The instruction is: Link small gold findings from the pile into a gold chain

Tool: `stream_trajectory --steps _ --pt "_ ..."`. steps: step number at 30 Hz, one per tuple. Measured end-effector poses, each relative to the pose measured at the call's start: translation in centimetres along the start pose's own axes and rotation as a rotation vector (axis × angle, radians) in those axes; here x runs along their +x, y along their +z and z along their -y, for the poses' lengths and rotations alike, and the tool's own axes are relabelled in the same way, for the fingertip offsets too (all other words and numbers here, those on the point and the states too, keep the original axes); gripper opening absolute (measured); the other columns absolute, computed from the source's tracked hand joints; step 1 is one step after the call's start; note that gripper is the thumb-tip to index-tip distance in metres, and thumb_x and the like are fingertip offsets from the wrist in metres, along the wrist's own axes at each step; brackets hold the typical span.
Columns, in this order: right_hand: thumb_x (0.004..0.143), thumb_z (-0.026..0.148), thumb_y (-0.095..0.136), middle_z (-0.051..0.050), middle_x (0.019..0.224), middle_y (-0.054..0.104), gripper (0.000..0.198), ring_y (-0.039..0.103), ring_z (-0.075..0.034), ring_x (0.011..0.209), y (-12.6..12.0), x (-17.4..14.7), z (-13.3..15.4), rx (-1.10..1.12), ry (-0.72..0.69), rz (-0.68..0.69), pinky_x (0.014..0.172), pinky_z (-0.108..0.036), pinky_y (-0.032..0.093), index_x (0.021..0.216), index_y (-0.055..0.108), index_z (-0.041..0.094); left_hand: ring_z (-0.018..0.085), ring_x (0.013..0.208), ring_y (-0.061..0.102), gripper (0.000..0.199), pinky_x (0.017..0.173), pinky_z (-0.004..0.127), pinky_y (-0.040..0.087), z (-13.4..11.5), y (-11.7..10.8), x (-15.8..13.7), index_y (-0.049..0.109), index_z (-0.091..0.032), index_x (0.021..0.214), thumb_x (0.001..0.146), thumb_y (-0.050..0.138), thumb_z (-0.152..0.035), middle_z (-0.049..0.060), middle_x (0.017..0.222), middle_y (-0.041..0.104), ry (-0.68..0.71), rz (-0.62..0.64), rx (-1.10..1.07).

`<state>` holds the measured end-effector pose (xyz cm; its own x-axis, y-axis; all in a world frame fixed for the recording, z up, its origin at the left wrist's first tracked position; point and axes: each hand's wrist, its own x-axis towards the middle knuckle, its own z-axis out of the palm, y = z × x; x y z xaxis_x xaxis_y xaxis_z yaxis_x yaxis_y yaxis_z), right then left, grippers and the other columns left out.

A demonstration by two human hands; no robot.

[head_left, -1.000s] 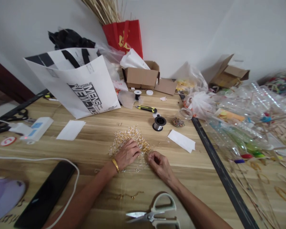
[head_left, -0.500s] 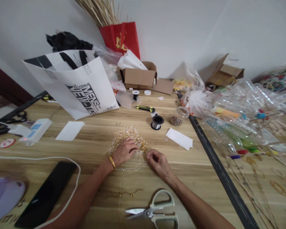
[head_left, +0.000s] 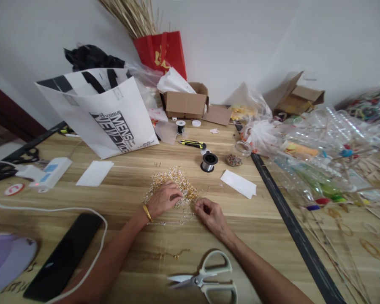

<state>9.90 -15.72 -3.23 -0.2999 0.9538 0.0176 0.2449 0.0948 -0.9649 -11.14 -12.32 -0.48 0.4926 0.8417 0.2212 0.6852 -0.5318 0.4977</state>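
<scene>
We are looking at close finger work over a pile of small gold-coloured and clear pieces (head_left: 179, 175), which is lying near the middle of the desk (head_left: 129, 173), well in from the dark strip (head_left: 293, 223) that is bordering its right side. We are judging the step in hand to be picking through these pieces, and the next move to be calling for a light, exact pinch — one piece at a time, without dragging its neighbours along.

The left hand (head_left: 164, 197) is resting over the pile's near side, its fingers curving down and loosely bent, its fingertips close to the pieces. We are not managing to tell whether its thumb and forefinger are meeting or parted, nor whether they are holding anything.

The right hand (head_left: 211, 214) is sitting just beside the pile, towards the desk's right side, with thumb and forefinger coming together in a pinch and the other fingers curling in. Whatever they may be gripping (something tiny, if anything) is staying too small for us to make out.

A silver-coloured chain (head_left: 164, 223) is lying between the hands and the desk's near edge, which is falling out of view. Nearer that edge we are seeing a gold-coloured chain (head_left: 175, 255) and the scissors (head_left: 205, 278) — both lying apart from the hands.
</scene>
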Motion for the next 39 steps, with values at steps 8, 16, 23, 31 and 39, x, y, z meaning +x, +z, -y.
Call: stream_trajectory --steps 8,16,23,31,39 --pt "0.077 0.025 0.054 0.003 0.057 0.045 0.013 0.04 -0.009 0.051 0.0 0.0 0.2 -0.005 -0.002 -0.003 0.048 -0.021 0.03 0.069 0.054 0.015 0.017 0.08 0.05 0.012 0.079 0.029 0.038 -0.2 -0.9 0.0 0.066 -0.017 0.071 0.08 0.058 -0.017 0.002 0.073 0.062 0.002 0.095 0.046" --pt "0.078 0.025 0.053 0.003 0.057 0.045 0.013 0.04 -0.009 0.052 -0.1 0.0 0.2 -0.026 -0.008 0.005 0.048 -0.02 0.03 0.069 0.055 0.015 0.018 0.081 0.049 0.005 0.076 0.028 0.036 0.1 -1.3 -0.1 0.066 -0.016 0.072 0.075 0.062 -0.013 0.002 0.074 0.06 0.016 0.257 0.1" --pt "0.078 0.026 0.053 0.003 0.058 0.046 0.014 0.041 -0.009 0.052 -0.1 0.0 0.3 -0.021 -0.011 0.007 0.049 -0.02 0.031 0.069 0.054 0.015 0.016 0.08 0.049 0.011 0.078 0.027 0.036 -0.1 -1.1 -0.2 0.065 -0.016 0.068 0.076 0.06 -0.012 0.002 0.072 0.06 0.037 0.26 0.08" --pt "0.079 0.028 0.054 0.002 0.057 0.047 0.016 0.041 -0.009 0.052 -0.1 0.0 0.3 -0.045 -0.026 0.003 0.049 -0.02 0.031 0.068 0.054 0.015 0.018 0.083 0.051 0.014 0.079 0.029 0.038 -0.3 -1.3 0.0 0.066 -0.017 0.075 0.081 0.054 -0.013 0.003 0.077 0.063 0.011 0.205 0.088" --pt "0.079 0.028 0.053 0.003 0.058 0.046 0.017 0.041 -0.009 0.053 -0.1 0.0 0.3 -0.033 -0.025 0.008 0.049 -0.021 0.031 0.069 0.054 0.015 0.018 0.085 0.052 0.019 0.08 0.03 0.04 0.3 -0.9 0.0 0.067 -0.017 0.081 0.085 0.048 -0.015 0.005 0.081 0.065 -0.032 0.138 0.06"
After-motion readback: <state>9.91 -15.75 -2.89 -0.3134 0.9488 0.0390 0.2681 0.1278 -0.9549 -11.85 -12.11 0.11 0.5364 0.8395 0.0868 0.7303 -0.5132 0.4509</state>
